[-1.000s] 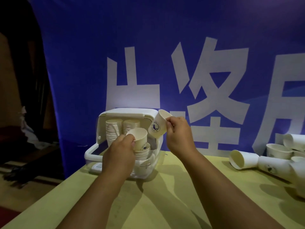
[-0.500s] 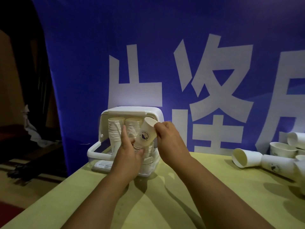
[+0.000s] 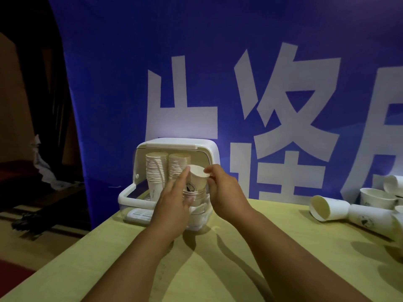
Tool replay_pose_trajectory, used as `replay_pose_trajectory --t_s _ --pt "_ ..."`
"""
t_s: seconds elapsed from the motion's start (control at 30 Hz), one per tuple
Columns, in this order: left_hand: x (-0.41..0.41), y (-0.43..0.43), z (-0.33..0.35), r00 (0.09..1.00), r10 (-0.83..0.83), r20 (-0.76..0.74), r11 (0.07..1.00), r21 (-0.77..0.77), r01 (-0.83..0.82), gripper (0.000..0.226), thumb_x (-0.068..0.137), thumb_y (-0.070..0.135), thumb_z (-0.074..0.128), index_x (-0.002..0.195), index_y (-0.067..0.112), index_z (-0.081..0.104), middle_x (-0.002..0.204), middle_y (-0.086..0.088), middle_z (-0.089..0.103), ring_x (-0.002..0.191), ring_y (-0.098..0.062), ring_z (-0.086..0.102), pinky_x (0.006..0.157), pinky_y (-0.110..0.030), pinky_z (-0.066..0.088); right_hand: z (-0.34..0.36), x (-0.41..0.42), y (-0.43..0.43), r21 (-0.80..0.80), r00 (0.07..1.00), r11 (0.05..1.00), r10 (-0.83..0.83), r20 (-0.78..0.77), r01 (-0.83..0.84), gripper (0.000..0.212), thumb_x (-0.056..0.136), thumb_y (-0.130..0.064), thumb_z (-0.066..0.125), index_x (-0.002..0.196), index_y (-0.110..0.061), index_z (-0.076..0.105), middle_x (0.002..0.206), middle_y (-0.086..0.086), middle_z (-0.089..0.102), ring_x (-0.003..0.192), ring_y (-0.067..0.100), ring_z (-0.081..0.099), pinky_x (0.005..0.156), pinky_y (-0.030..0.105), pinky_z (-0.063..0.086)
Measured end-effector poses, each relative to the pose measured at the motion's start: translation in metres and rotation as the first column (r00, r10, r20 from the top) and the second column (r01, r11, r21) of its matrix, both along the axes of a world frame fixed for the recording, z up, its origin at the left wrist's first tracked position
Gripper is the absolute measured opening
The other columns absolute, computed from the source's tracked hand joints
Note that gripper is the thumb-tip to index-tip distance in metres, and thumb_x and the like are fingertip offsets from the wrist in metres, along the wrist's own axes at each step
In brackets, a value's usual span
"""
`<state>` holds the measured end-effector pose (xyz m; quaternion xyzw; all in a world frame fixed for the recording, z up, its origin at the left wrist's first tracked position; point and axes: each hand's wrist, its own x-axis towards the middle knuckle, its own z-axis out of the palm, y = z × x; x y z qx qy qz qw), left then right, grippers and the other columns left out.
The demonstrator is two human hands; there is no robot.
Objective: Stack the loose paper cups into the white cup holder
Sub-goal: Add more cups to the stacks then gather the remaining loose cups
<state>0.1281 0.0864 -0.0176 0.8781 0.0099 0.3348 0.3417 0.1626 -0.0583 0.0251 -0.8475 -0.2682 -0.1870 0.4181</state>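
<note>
- At the front right corner of the cup holder (image 3: 178, 145), the right hand's (image 3: 226, 192) fingers (image 3: 212, 181) and thumb pinch the rim of a cup (image 3: 197, 177), closed almost to the thickness of the paper lip.
- A second ago that cup was tilted and high, beside the holder's top. It now stands mouth up, with its base sunk into the short stack (image 3: 194, 196) below.
- A second ago the left hand (image 3: 172, 201) was curled round another cup on top of that same stack. Now its fingers (image 3: 182, 178) lie straight along the left side of the incoming cup and touch it, with the thumb low beside the stack. It grips nothing.
- I judge from this that the left hand's cup is already nested and the right hand's cup is going on top of it. Much of the cup's wall still shows above the stack, so it probably needs a push down before the pinch lets go.
- Behind the hands, two tall stacks (image 3: 156, 171) stand side by side at the back of the holder, under its top.
- Well apart, at the right end of the tabletop (image 3: 239, 258), loose cups (image 3: 327, 208) remain, some lying on their sides. The job looks some way from finished.
- A blue banner (image 3: 130, 62) hangs behind everything.
</note>
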Motion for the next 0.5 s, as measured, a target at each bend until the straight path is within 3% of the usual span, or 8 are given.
replay_pose_trajectory --t_s 0.1,0.23,0.37,0.5 --pt "0.003 0.001 0.0 0.999 0.032 -0.002 0.999 -0.04 -0.033 0.069 0.101 0.019 0.059 0.153 0.05 0.026 0.155 0.013 0.033 0.14 -0.012 0.039 0.108 -0.038 0.042 -0.005 0.005 0.005 0.05 1.0 0.999 0.01 -0.014 -0.009 0.024 0.105 -0.023 0.047 0.125 -0.025 0.059 0.121 -0.003 0.066 0.099 0.01 0.057 0.08 0.016 0.043" --pt "0.002 -0.002 0.002 0.988 0.142 -0.064 0.99 0.011 -0.142 0.044 0.104 0.02 0.054 0.147 0.023 0.049 0.154 0.009 0.039 0.137 -0.016 0.043 0.112 -0.038 0.041 -0.018 0.006 0.009 -0.125 0.999 0.992 -0.011 -0.045 0.005 0.027 0.103 -0.017 0.052 0.128 -0.023 0.06 0.122 0.001 0.065 0.103 0.016 0.061 0.081 0.017 0.045" --pt "0.001 -0.003 0.003 0.985 0.163 -0.056 0.986 0.031 -0.161 0.041 0.105 0.019 0.05 0.147 0.017 0.051 0.149 0.007 0.045 0.132 -0.013 0.045 0.11 -0.032 0.038 -0.02 0.005 0.007 -0.153 0.998 0.988 -0.018 -0.059 0.009 0.032 0.101 -0.014 0.055 0.131 -0.023 0.057 0.127 0.001 0.063 0.109 0.018 0.06 0.085 0.02 0.045" --pt "-0.004 -0.007 -0.002 0.984 0.177 -0.007 0.984 0.028 -0.177 0.04 0.103 0.023 0.053 0.143 0.02 0.052 0.146 0.003 0.045 0.131 -0.018 0.044 0.11 -0.041 0.045 -0.014 -0.009 -0.005 -0.079 0.994 0.995 -0.061 -0.094 0.053 0.037 0.095 -0.024 0.065 0.132 -0.027 0.059 0.125 -0.007 0.062 0.112 0.015 0.06 0.095 0.027 0.048"
